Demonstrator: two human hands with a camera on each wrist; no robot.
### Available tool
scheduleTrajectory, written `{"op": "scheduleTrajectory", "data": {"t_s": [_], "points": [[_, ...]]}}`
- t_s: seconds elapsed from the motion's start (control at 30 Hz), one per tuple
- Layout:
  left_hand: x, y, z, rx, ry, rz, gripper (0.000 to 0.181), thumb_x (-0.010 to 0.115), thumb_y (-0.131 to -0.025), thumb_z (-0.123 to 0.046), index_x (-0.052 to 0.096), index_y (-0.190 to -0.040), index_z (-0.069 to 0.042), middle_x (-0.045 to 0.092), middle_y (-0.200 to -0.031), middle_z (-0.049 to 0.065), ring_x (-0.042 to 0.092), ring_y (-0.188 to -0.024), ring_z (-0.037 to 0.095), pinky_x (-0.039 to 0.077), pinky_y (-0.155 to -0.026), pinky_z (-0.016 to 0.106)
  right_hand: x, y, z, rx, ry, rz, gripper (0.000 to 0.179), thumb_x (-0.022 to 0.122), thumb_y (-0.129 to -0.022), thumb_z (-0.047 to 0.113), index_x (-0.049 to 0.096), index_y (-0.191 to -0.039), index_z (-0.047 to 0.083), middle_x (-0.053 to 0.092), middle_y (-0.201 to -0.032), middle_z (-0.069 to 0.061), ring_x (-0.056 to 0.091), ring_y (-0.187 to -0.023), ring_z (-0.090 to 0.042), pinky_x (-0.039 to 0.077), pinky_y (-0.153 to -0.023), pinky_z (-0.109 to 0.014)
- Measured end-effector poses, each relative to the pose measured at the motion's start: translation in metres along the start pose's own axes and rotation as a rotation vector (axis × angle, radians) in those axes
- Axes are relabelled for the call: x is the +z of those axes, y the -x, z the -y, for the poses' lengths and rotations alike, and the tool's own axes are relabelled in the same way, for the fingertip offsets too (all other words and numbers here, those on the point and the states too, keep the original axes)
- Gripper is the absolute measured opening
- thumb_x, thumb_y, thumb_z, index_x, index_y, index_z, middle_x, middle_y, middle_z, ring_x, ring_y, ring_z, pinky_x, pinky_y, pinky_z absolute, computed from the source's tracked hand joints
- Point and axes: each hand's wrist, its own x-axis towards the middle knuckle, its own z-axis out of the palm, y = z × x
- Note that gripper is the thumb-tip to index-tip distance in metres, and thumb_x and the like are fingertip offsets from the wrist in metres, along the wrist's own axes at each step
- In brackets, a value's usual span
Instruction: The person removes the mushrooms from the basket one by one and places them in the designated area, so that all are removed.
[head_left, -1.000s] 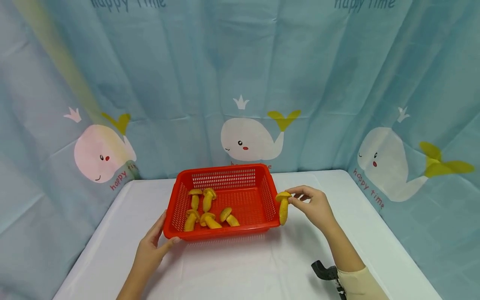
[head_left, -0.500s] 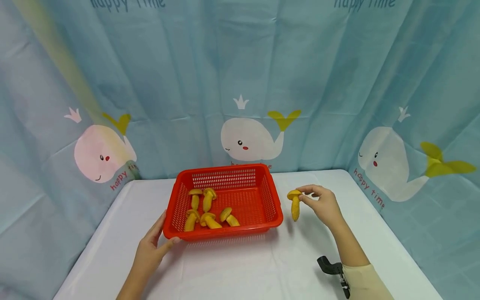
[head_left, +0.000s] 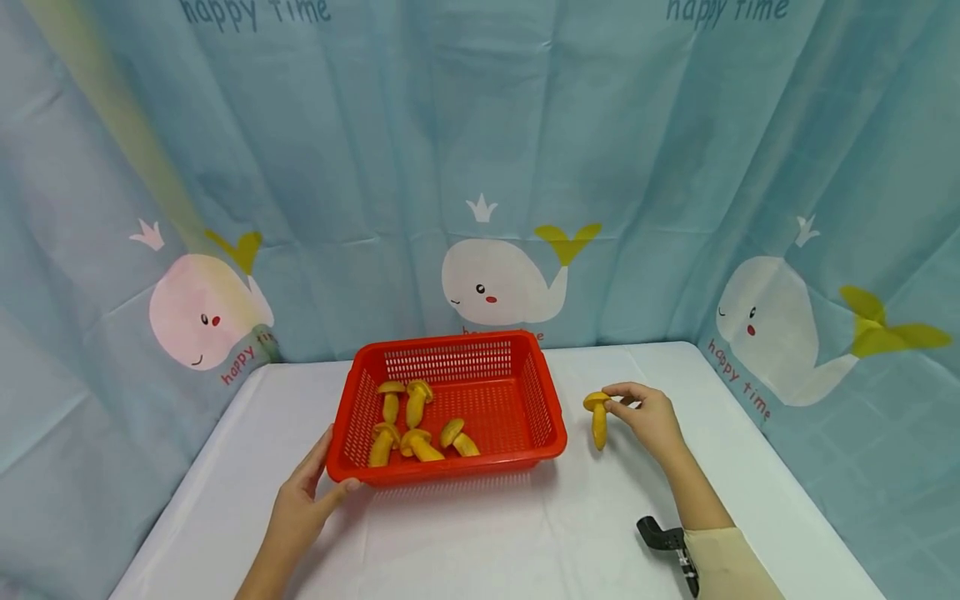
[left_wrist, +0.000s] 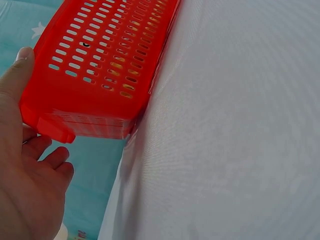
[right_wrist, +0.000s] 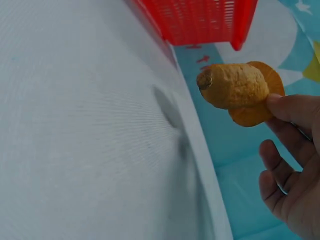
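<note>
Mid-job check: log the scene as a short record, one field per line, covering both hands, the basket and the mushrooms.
Left hand: left hand grips the near left corner of the red basket
Right hand: right hand pinches the held mushroom by its cap
Held mushroom: yellow, cap up, stem down, outside the basket to its right, above the table
Basket contents: five yellow mushrooms, lying toward the left and middle
Backdrop: blue curtain printed with whales
</note>
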Motion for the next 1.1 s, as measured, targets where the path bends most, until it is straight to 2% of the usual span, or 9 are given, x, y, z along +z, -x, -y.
{"op": "scheduleTrajectory", "data": {"t_s": [0.37, 0.57, 0.9, 1.1], "points": [[0.001, -0.002, -0.001, 0.049, 0.040, -0.013, 0.087, 0.080, -0.090, -0.019, 0.031, -0.162, -0.026, 0.034, -0.166, -0.006, 0.027, -0.145, -0.013, 0.028, -0.105, 0.001, 0.009, -0.004, -0.022, 0.012, -0.028, 0.050, 0.019, 0.080, -0.091, 0.017, 0.080, -0.109, 0.013, 0.075, -0.104, -0.008, 0.059, -0.089, -0.022, 0.048, -0.067, -0.025], [0.001, -0.001, 0.000, 0.071, 0.046, -0.016, 0.087, 0.079, -0.091, -0.017, 0.031, -0.162, -0.024, 0.034, -0.166, 0.000, 0.028, -0.147, -0.010, 0.028, -0.105, 0.000, 0.014, -0.005, -0.034, 0.020, -0.019, 0.078, 0.020, 0.078, -0.092, 0.020, 0.079, -0.111, 0.012, 0.074, -0.104, -0.007, 0.058, -0.091, -0.021, 0.048, -0.073, -0.027], [0.000, 0.000, 0.000, 0.039, 0.051, -0.010, 0.087, 0.079, -0.091, -0.019, 0.031, -0.162, -0.029, 0.034, -0.166, -0.002, 0.027, -0.145, -0.013, 0.027, -0.105, 0.000, 0.020, -0.004, -0.044, 0.047, -0.059, 0.087, 0.022, 0.077, -0.093, 0.021, 0.078, -0.113, 0.011, 0.074, -0.105, -0.008, 0.059, -0.088, -0.021, 0.050, -0.071, -0.026], [0.000, 0.001, 0.002, 0.043, 0.051, -0.009, 0.087, 0.079, -0.091, -0.018, 0.030, -0.162, -0.029, 0.034, -0.166, -0.002, 0.027, -0.145, -0.013, 0.027, -0.106, 0.000, 0.021, -0.002, -0.045, 0.031, -0.030, 0.124, 0.025, 0.076, -0.094, 0.024, 0.077, -0.117, 0.013, 0.074, -0.113, -0.007, 0.061, -0.090, -0.020, 0.052, -0.075, -0.027]]}}
